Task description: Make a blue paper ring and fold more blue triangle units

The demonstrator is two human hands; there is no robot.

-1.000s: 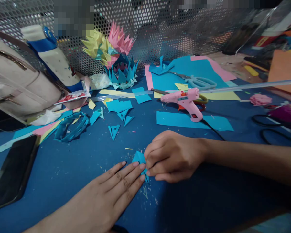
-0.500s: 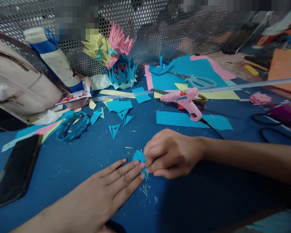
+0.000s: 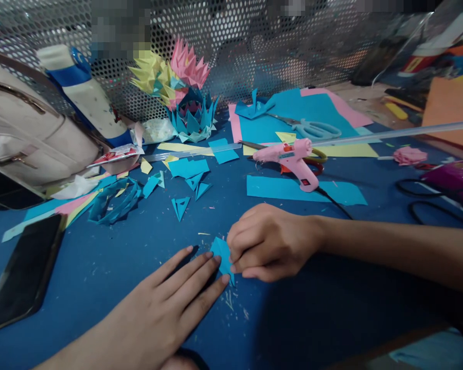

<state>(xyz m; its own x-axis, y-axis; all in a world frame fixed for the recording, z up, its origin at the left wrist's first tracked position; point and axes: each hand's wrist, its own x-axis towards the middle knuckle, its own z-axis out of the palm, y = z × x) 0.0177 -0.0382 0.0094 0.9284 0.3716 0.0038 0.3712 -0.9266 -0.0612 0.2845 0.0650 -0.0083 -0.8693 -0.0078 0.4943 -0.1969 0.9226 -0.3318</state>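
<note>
A small folded piece of blue paper (image 3: pixel 223 257) lies on the dark blue tabletop. My left hand (image 3: pixel 170 303) is flat, its fingers stretched out, and the fingertips touch the paper's left and lower edges. On the other side, my right hand (image 3: pixel 270 244) is closed, thumb and fingers pinching the paper's right edge; its fingers hide that part. Beyond my hands are several folded blue paper triangles (image 3: pixel 180 207). A blue paper strip (image 3: pixel 285 189) lies behind my right hand, with a pink glue gun (image 3: pixel 287 154) partly over it.
Folded-paper flowers (image 3: pixel 193 115) stand by the perforated metal panel (image 3: pixel 231 56). Light-blue scissors (image 3: pixel 316 129) rest on paper sheets. At left are a phone (image 3: pixel 23 267), a bag (image 3: pixel 34 123) and a bottle (image 3: pixel 88 95). The glue gun's cord trails toward my right forearm.
My left fingers have drawn back slightly to the left, uncovering more of the blue paper. My right hand stays closed at its right edge, almost unmoved.
</note>
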